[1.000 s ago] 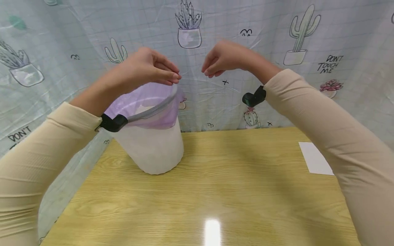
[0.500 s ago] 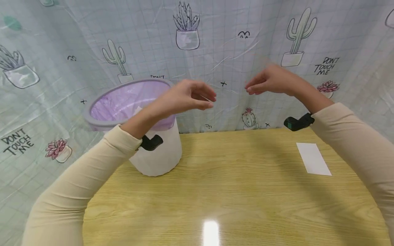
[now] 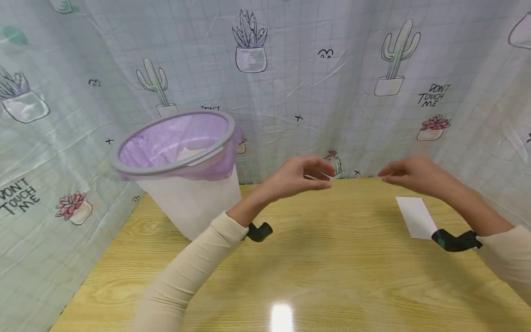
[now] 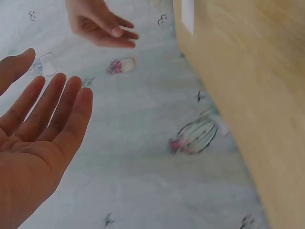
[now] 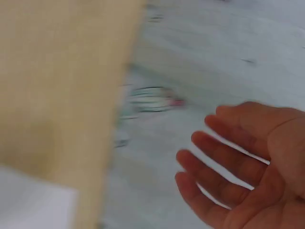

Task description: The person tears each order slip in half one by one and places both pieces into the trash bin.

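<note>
My left hand (image 3: pixel 296 177) hovers over the middle of the wooden table, right of the bin, its fingers loosely bent and holding nothing. In the left wrist view the palm of that left hand (image 4: pixel 38 143) faces up with the fingers spread a little. My right hand (image 3: pixel 419 175) is in the air above a white sheet of paper (image 3: pixel 415 217), also with nothing in it. The right wrist view shows the relaxed fingers of the right hand (image 5: pixel 238 167) apart from one another. Both hands are apart, fingertips toward each other.
A white bin (image 3: pixel 195 198) with a grey rim and a purple liner (image 3: pixel 151 145) stands at the back left of the table (image 3: pixel 332 276). Some white paper (image 3: pixel 192 154) shows inside it. A cactus-print curtain (image 3: pixel 282 92) hangs behind the table.
Both hands have moved down and to the right, away from above the bin, and their fingers have loosened. The bin's rim and the paper sheet are now uncovered by the arms.
</note>
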{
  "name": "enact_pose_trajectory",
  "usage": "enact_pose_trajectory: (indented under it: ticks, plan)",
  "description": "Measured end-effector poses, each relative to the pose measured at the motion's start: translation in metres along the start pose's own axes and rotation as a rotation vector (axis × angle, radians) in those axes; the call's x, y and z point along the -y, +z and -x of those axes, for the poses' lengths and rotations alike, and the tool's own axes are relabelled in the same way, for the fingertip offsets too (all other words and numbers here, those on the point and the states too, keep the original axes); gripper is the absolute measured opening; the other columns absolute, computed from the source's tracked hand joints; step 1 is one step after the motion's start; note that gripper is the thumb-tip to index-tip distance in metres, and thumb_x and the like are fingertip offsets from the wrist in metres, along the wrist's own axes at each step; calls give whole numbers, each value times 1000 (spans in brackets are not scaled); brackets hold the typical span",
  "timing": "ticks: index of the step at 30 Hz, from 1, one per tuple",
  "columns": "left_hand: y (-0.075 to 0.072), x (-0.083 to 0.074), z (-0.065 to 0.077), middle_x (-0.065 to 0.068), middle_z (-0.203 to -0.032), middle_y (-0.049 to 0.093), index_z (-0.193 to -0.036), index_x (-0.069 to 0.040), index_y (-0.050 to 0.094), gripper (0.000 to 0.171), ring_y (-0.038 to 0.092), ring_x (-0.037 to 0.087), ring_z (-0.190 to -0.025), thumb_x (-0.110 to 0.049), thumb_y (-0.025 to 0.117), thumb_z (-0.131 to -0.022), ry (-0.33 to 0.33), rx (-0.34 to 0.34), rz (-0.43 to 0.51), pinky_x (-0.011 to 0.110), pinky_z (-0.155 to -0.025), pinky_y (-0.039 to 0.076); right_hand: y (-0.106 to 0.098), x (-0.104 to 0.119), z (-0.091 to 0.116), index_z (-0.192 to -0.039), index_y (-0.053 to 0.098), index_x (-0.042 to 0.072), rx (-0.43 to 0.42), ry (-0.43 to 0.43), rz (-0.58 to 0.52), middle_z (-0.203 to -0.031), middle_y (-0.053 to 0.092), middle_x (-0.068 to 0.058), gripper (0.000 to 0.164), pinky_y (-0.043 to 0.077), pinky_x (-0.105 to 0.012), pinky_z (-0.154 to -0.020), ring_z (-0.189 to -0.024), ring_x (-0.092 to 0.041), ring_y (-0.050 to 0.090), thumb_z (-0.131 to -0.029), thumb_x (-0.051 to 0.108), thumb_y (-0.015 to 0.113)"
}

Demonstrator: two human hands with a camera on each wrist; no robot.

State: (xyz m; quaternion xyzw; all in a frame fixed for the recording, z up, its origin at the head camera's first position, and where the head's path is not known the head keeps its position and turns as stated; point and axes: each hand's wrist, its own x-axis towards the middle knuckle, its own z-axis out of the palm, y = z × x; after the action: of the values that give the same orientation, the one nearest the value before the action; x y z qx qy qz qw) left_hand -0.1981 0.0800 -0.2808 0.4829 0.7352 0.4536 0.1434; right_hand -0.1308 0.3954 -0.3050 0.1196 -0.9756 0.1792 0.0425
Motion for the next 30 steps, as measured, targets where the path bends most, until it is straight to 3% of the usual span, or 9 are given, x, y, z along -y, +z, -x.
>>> enact_pose_trajectory:
  ticks: [6,12,19,23,27,30]
  plan:
    - [45,35,-25,-10,-112,63,-116,-18,62,30,60,2,-103,-25,68,-88,40,64,-68,19,-82,50,38,-31,49,-110,69,6,70,48,41,-105,69,-10,28,51,-29,-63,-81,-17,66,-92,26,62]
    - [89,66,-57,-14,-116,61,-121,-19,60,36,54,-4,-107,-30,69,-87,41,141,-231,13,-85,45,53,-43,77,-114,64,-1,57,98,33,-100,70,-11,34,52,-33,-65,-86,-26,67,-93,27,60]
    - [135,86,-99,-10,-127,56,-127,-17,57,41,52,1,-115,-26,68,-88,52,266,-280,10,-89,41,70,-52,83,-115,60,-12,185,219,104,-98,68,-23,49,50,-50,-75,-93,-42,62,-91,31,61]
    - [155,93,-115,-15,-127,53,-128,-18,57,42,51,0,-112,-27,69,-88,46,305,-293,8,-85,39,79,-54,81,-110,64,-10,224,230,128,-98,67,-26,44,50,-45,-68,-87,-40,63,-90,29,62]
    - [173,97,-127,-22,-125,52,-128,-24,58,44,49,-6,-107,-25,71,-86,3,343,-324,7,-84,36,85,-55,82,-102,70,-5,187,188,82,-93,69,-19,32,51,-40,-63,-82,-33,65,-88,23,65]
    - [185,99,-136,-21,-129,50,-130,-25,56,46,43,-9,-115,-27,71,-86,-24,401,-472,5,-91,31,87,-59,86,-98,71,-1,152,165,60,-90,70,-11,25,51,-38,-63,-79,-26,65,-85,21,70]
